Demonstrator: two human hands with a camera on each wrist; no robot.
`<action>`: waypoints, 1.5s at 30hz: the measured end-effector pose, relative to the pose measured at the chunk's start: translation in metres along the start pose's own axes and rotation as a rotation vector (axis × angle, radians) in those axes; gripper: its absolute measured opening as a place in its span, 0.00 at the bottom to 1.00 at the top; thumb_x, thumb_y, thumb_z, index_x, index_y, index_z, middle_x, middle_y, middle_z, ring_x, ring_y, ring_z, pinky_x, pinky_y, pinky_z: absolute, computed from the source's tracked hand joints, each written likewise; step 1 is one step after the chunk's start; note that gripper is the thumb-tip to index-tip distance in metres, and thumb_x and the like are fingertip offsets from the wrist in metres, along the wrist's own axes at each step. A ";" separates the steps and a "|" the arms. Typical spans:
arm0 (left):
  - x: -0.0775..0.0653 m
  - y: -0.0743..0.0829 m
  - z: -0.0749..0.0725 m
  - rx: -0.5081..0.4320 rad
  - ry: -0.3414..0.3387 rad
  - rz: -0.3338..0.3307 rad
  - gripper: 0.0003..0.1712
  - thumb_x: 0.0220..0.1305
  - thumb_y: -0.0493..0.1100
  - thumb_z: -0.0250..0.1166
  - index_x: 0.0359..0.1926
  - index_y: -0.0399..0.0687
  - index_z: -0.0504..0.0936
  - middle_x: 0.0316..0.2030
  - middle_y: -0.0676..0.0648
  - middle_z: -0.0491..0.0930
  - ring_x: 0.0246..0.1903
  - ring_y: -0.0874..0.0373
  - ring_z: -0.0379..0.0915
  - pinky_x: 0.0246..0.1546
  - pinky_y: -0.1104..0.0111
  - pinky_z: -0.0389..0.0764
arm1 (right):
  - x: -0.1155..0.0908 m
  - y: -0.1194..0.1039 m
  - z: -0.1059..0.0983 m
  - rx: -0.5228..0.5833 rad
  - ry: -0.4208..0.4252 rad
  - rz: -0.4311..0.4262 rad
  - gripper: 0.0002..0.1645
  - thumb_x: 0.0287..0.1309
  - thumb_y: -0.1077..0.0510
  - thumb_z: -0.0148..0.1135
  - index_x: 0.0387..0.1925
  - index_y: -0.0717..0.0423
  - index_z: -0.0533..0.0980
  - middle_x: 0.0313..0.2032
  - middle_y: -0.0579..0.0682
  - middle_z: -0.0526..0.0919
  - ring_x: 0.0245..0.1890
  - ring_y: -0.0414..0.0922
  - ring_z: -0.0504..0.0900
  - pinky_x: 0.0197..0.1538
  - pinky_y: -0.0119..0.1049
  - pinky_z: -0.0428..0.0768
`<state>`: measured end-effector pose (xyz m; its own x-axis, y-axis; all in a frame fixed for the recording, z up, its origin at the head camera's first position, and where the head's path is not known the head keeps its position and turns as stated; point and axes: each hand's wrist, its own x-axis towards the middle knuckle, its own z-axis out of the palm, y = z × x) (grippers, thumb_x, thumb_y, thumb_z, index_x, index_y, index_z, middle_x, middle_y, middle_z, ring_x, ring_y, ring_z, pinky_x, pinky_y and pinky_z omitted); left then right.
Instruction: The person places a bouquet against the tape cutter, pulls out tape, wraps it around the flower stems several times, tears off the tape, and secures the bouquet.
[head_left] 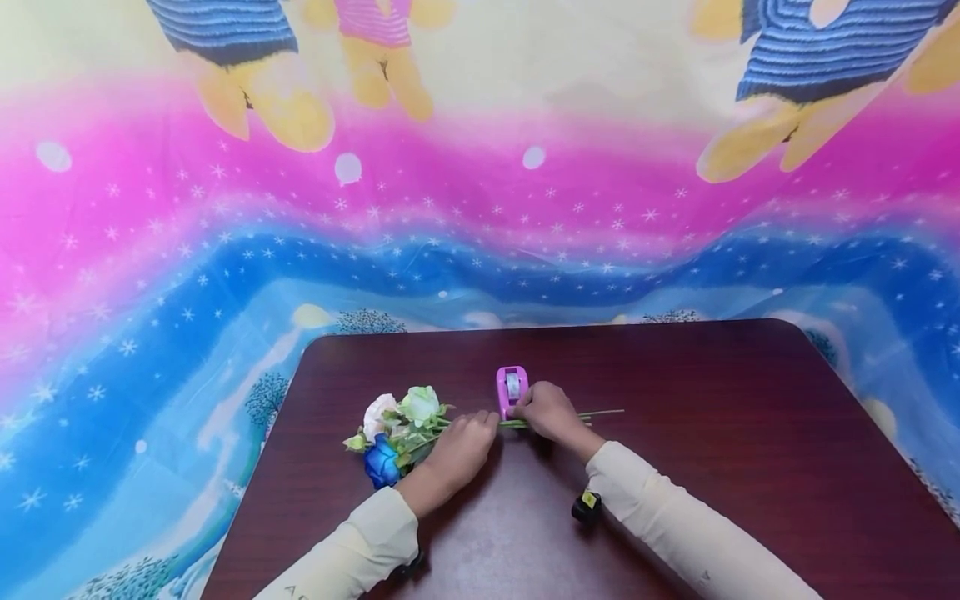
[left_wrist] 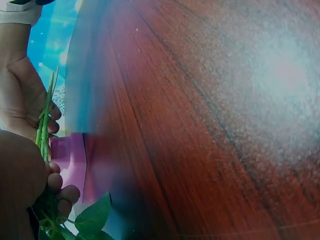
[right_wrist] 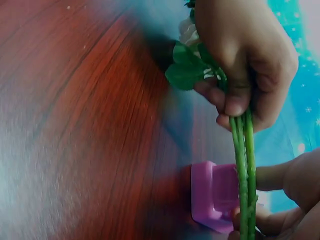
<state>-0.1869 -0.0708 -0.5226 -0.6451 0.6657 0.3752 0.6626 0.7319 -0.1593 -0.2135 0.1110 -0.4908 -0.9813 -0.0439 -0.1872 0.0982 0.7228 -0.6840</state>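
A bunch of artificial flowers lies to the left, with a blue rose (head_left: 382, 462), a pale pink bloom (head_left: 378, 415) and a greenish-white rose (head_left: 420, 405). My left hand (head_left: 462, 446) grips their green stems (right_wrist: 243, 165) between thumb and fingers, just below the leaves (left_wrist: 94, 215). Beyond the stems stands a pink tape dispenser (head_left: 512, 377) with a roll of tape (head_left: 513, 386) in it. My right hand (head_left: 551, 410) reaches over the stems, its bent fingers at the dispenser's near end. I cannot tell whether those fingers pinch the tape.
The dark brown wooden table (head_left: 735, 467) has rounded far corners. A colourful printed cloth (head_left: 480, 192) hangs behind it. Stem ends (head_left: 603, 412) stick out to the right, past my right hand. A black device (head_left: 587, 506) is strapped at my right wrist.
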 end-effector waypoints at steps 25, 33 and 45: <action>0.009 -0.001 0.018 -0.029 -0.015 -0.007 0.03 0.61 0.33 0.65 0.35 0.43 0.80 0.26 0.49 0.79 0.25 0.56 0.79 0.26 0.65 0.79 | 0.003 -0.011 -0.001 0.219 0.017 0.233 0.15 0.66 0.55 0.61 0.30 0.64 0.80 0.26 0.51 0.74 0.29 0.46 0.73 0.39 0.38 0.76; 0.011 0.000 0.024 0.018 -0.014 -0.019 0.04 0.61 0.34 0.67 0.34 0.44 0.80 0.25 0.50 0.79 0.24 0.57 0.78 0.25 0.66 0.78 | 0.005 -0.013 -0.003 0.224 0.047 0.246 0.19 0.65 0.55 0.64 0.20 0.61 0.78 0.18 0.47 0.70 0.25 0.44 0.71 0.40 0.40 0.74; 0.018 -0.003 0.020 -0.190 -0.133 -0.141 0.10 0.52 0.34 0.72 0.36 0.42 0.81 0.27 0.48 0.82 0.27 0.53 0.83 0.28 0.64 0.83 | 0.004 -0.006 0.000 0.553 0.002 0.321 0.16 0.67 0.56 0.64 0.30 0.67 0.78 0.13 0.45 0.70 0.10 0.37 0.67 0.17 0.30 0.66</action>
<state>-0.2080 -0.0576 -0.5342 -0.7722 0.5813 0.2566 0.6138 0.7867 0.0652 -0.2176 0.1061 -0.4876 -0.8890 0.1177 -0.4424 0.4578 0.2374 -0.8568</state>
